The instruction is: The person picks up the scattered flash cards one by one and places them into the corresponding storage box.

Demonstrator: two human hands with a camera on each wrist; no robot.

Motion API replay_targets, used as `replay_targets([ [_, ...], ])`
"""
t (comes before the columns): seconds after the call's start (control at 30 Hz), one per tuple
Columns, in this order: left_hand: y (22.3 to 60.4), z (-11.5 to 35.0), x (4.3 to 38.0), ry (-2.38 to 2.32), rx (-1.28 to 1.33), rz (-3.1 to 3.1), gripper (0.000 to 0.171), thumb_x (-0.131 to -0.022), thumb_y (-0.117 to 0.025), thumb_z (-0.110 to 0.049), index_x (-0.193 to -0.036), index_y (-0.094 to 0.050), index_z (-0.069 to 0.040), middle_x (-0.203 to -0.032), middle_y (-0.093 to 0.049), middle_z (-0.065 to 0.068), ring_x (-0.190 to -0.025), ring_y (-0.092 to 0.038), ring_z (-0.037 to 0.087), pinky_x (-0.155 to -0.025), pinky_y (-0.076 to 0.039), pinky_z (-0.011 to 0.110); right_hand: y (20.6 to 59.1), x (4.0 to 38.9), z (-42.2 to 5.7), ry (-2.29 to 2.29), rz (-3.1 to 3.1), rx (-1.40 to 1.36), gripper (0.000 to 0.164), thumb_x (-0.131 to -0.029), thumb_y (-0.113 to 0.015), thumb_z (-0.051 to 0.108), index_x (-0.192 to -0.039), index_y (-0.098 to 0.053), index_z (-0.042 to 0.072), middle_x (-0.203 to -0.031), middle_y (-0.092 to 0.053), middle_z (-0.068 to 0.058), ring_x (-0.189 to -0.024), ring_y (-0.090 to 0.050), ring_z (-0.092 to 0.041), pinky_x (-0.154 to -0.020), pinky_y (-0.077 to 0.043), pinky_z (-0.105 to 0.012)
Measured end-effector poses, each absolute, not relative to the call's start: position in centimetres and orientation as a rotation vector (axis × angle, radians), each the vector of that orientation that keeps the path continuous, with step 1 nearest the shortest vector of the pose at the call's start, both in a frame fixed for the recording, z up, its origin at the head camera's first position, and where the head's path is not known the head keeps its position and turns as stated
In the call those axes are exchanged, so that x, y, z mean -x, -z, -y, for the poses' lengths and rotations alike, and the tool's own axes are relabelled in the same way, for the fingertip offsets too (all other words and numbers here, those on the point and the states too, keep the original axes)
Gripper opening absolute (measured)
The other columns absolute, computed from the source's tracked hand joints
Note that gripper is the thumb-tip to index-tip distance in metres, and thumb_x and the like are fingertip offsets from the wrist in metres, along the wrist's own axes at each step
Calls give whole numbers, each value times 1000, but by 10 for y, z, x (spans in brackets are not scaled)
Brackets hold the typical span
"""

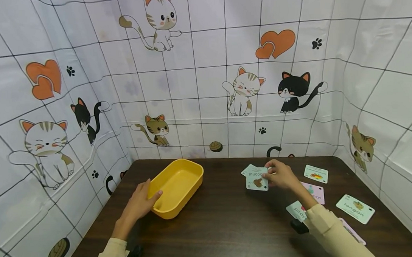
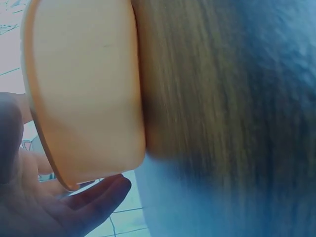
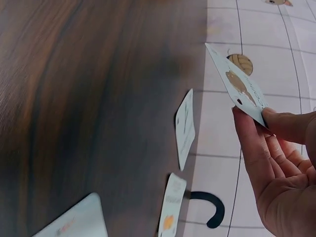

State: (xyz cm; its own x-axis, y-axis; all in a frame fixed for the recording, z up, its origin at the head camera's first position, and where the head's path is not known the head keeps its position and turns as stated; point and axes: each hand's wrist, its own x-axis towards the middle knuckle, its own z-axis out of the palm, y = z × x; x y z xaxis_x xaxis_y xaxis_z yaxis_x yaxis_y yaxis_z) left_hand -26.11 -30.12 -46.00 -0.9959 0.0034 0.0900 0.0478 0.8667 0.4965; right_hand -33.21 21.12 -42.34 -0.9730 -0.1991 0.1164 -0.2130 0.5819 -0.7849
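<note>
A yellow plastic tray stands at the left of the dark table. My left hand holds its near left end, thumb over the rim and fingers outside. The left wrist view shows fingers around the end of the tray. My right hand pinches a pale green coconut card between thumb and fingers. In the right wrist view the card is tilted and raised off the table. Another pale card lies partly hidden behind it.
Several fruit cards lie at the right: one with an orange picture, a pink one, a longan card, and a card partly under my right forearm. Another pink card is beside the sleeve. A cat-print sheet hangs around the table.
</note>
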Motion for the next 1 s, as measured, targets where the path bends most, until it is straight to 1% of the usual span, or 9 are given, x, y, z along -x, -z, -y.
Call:
replay_targets([
  [0.23,460,300,259,791,74,2949,89,-110,-56,-52,-167,-22,8,-166,-32,37,-147,-45,56,-119,-38,71,419,335,-195,-1410,2737,-426,31,-98,-75,2,-121,-57,-10,-102,-74,-25,-85,-74,-24,-71,-67,-46],
  [0.5,464,301,259,765,55,2946,88,-109,-59,-50,-167,-24,6,-166,-33,35,-146,-46,55,-118,-40,71,416,343,-172,-1472,2716,-434,30,-99,-73,1,-122,-57,-10,-103,-75,-24,-81,-75,-21,-75,-67,-47],
  [0.7,467,301,259,762,48,2937,87,-109,-58,-52,-167,-26,6,-165,-34,35,-145,-48,55,-117,-41,71,415,347,-156,-1511,2719,-430,32,-100,-73,4,-124,-57,-9,-104,-75,-24,-79,-80,-32,-70,-67,-44],
  [0.87,466,299,258,766,53,2932,86,-109,-58,-51,-167,-27,6,-165,-34,35,-144,-49,55,-117,-41,71,413,349,-143,-1521,2714,-423,33,-100,-73,3,-126,-57,-9,-109,-76,-26,-80,-80,-30,-72,-67,-42],
  [1.0,466,298,257,753,46,2928,85,-110,-58,-49,-167,-27,5,-164,-35,35,-142,-50,54,-116,-42,70,413,351,-132,-1504,2721,-428,32,-100,-73,4,-126,-58,-8,-110,-76,-25,-86,-79,-36,-72,-67,-40],
])
